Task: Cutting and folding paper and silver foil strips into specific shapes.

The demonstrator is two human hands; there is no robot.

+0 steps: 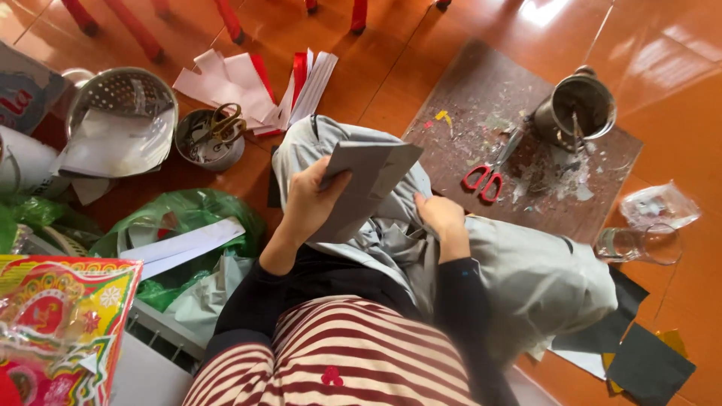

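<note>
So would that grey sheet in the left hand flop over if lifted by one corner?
Probably it bends rather than flops: the grey sheet juts past the left hand holding its shape, like thin card. Likely light, since fingers alone hold it.

Glossy orange floor (pixel 669 113), brown board (pixel 481 98), paper strips (pixel 256 83), green bag (pixel 188 214)
</note>
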